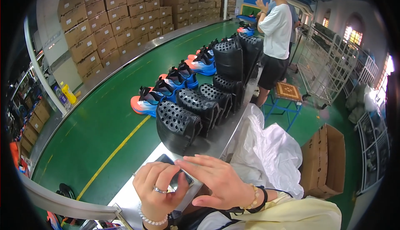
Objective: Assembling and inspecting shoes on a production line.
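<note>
Black phone (pixel 175 172) lies flat on the table (pixel 208 144) below the perforated moulds (pixel 178 123); left hand (pixel 157 190) pinches its edge, right hand (pixel 216 180) hovers open-fingered over it.

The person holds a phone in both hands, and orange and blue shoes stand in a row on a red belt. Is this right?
Not quite: the belt is green, not red, as the head view shows. The rest holds: left hand and right hand are on the phone, and orange and blue shoes stand in a row.

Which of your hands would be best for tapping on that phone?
Probably the right hand: it lies open and flat just over the phone, fingertips at its screen. The left hand is curled around the phone's lower edge, seemingly holding it.
</note>
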Motion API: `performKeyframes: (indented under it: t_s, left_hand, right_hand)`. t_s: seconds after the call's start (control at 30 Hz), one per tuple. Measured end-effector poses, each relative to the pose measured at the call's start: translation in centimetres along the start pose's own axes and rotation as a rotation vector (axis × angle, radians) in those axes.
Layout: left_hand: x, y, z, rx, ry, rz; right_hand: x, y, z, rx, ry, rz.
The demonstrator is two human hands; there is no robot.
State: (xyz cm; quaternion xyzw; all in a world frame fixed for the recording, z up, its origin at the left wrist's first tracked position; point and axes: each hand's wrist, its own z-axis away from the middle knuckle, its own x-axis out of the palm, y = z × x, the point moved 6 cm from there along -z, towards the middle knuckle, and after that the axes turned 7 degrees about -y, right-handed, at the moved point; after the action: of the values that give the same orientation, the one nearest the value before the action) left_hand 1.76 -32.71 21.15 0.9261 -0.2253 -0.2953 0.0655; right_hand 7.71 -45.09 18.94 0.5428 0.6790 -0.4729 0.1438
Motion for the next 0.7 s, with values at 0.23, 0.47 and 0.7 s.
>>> performKeyframes:
  t_s: [0.23, 0.47, 0.7]
  left_hand:
    - [0.8, -0.8, 0.3, 0.031, -0.040, -0.041]
    - [0.5, -0.7, 0.5, -0.007, 0.054, 0.169]
    - [0.7, -0.3, 0.5, -0.004, 0.028, 0.150]
  right_hand:
    - [0.3, 0.8, 0.3, 0.001, -0.003, -0.101]
    - [0.0, 1.3, 0.4, 0.003, -0.023, -0.316]
    - [-0.1, 1.4, 0.4, -0.027, -0.018, -0.273]
